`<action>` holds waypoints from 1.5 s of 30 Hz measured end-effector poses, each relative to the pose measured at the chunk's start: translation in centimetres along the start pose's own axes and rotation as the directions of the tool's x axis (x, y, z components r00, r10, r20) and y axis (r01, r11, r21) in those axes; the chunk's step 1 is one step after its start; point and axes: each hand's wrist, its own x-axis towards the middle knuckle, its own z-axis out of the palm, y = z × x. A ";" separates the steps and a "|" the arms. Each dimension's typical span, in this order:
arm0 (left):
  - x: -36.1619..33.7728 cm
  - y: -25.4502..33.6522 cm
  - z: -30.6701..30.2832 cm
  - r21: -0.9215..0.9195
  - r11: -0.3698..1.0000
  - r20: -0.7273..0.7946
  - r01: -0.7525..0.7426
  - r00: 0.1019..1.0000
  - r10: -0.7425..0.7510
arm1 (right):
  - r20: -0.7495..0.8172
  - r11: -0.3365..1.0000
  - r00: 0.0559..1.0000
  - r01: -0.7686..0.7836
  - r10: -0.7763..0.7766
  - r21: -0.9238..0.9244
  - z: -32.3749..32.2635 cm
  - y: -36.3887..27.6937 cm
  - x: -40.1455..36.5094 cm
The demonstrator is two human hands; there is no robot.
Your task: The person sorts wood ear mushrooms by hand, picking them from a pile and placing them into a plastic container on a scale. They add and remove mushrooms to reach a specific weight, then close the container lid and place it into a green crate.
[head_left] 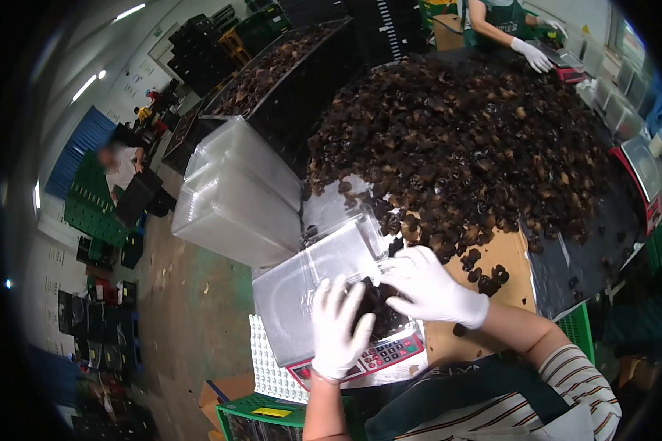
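A clear plastic tray [399,328] with dark, crinkled mushrooms like wood ear [375,305] rests on the metal pan of a red digital scale [294,290]. My left hand [338,327], in a white glove, is at the tray's left side with its fingers spread. From the right, my gloved right hand [434,288] reaches over the tray's far edge, its thumb apart from the other fingers at the mushrooms. I see nothing held in either hand, though the right fingertips are partly hidden. Just beyond the pan lies another piece of clear plastic [368,228].
Tall stacks of clear trays [246,195] stand left of the scale. A large mushroom heap [456,140] covers the table ahead. White egg-carton-like sheet [268,360] and green crate [261,411] are low left. A co-worker's gloved hand [531,55] is at another scale [566,73].
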 end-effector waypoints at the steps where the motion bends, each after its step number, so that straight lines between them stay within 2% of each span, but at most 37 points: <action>1: 0.3 0.5 0.3 0.082 0.995 0.077 -0.051 0.996 0.045 | 0.003 0.987 0.998 0.062 -0.062 -0.150 0.6 -0.2 0.5; 2: 0.0 0.1 1.0 0.092 0.995 0.105 -0.049 0.994 0.039 | 0.148 0.962 0.988 0.081 -0.043 -0.261 1.3 -0.2 0.6; 4: -0.6 -1.1 1.9 0.050 0.999 0.110 0.010 0.994 -0.016 | 0.155 0.979 0.987 0.062 -0.031 -0.196 1.6 0.2 0.7; 5: -1.3 -1.7 2.2 -0.003 0.999 0.027 0.054 0.998 -0.054 | 0.161 0.986 0.987 0.049 -0.023 -0.161 1.8 0.5 0.7; 7: -1.9 -2.2 2.4 -0.077 0.993 -0.008 0.093 0.996 -0.094 | 0.146 0.997 0.989 -0.008 0.019 -0.075 2.0 1.1 0.5; 9: -1.9 -2.1 2.4 -0.052 0.995 0.003 0.087 0.996 -0.087 | 0.191 0.998 0.980 -0.055 0.055 -0.003 2.1 1.0 0.4; 12: -1.9 -2.0 2.4 -0.044 0.996 0.024 0.081 0.997 -0.080 | 0.095 0.981 0.995 -0.025 0.044 -0.191 1.9 0.0 0.9; 16: -1.8 -1.9 2.5 -0.038 0.996 0.024 0.085 0.996 -0.084 | 0.170 0.953 0.985 0.029 0.024 -0.303 2.2 -1.4 2.2; 19: -1.9 -2.0 2.2 0.013 0.996 0.024 0.088 0.996 -0.088 | 0.014 0.997 1.000 0.027 -0.026 -0.074 2.4 -0.5 2.1; 20: -1.8 -1.9 2.0 0.051 0.996 0.051 0.072 0.996 -0.075 | -0.020 0.989 0.999 -0.032 0.035 0.143 2.5 -0.1 2.0; 21: -1.7 -1.8 1.8 0.090 0.994 0.077 0.060 0.995 -0.067 | -0.037 0.931 0.994 -0.079 0.099 0.357 2.5 0.3 1.7; 23: -1.5 -1.6 1.9 0.118 0.993 0.122 0.014 0.992 -0.028 | -0.013 0.676 0.975 -0.145 0.222 0.722 3.4 1.2 1.0; 27: -0.9 -1.6 2.3 0.116 0.993 0.174 -0.023 0.985 0.002 | -0.019 0.749 0.982 -0.131 0.188 0.650 1.8 0.6 1.0; 29: -1.0 -1.3 1.9 0.086 0.996 0.152 0.020 0.988 -0.033 | -0.013 0.743 0.966 -0.190 0.258 0.641 1.3 0.9 0.6; 30: -1.1 -1.1 1.2 0.027 0.998 0.109 0.057 0.992 -0.059 | 0.231 0.340 0.847 -0.421 0.479 0.841 1.2 1.0 -0.1; 31: -1.3 -1.2 0.4 -0.037 0.995 0.071 0.089 0.994 -0.087 | 0.233 0.270 0.840 -0.400 0.490 0.876 0.9 1.9 -0.6; 32: -1.8 -1.8 -0.5 -0.111 0.990 0.019 0.084 0.996 -0.083 | 0.217 0.265 0.841 -0.385 0.496 0.884 0.2 2.5 -1.1; 35: -4.2 -3.0 -2.1 -0.334 0.908 -0.225 0.252 0.914 -0.337 | 0.193 0.249 0.845 -0.353 0.499 0.902 -0.4 4.6 -3.8; 37: -6.3 -4.6 -3.2 -0.407 0.859 -0.333 0.310 0.826 -0.455 | 0.206 0.018 0.835 -0.249 0.510 0.968 -0.9 4.8 -5.4; 38: -7.1 -5.0 -3.5 -0.475 0.821 -0.352 0.316 0.787 -0.507 | 0.254 -0.039 0.777 -0.284 0.576 0.958 -1.3 5.2 -6.3; 40: -8.9 -5.8 -4.2 -0.561 0.754 -0.374 0.341 0.709 -0.598 | 0.206 0.017 0.718 -0.291 0.665 0.957 -2.1 5.3 -7.7; 41: -9.7 -6.0 -4.6 -0.562 0.760 -0.411 0.326 0.687 -0.599 | 0.185 0.052 0.681 -0.312 0.709 0.949 -2.5 5.5 -8.5; 43: -11.4 -6.2 -5.0 -0.535 0.769 -0.461 0.350 0.642 -0.613 | 0.094 0.304 0.666 -0.455 0.740 0.837 -2.8 7.2 -10.9; 45: -12.8 -6.3 -5.0 -0.572 0.745 -0.495 0.344 0.580 -0.647 | -0.051 0.630 0.678 -0.649 0.733 0.426 -3.4 9.8 -13.9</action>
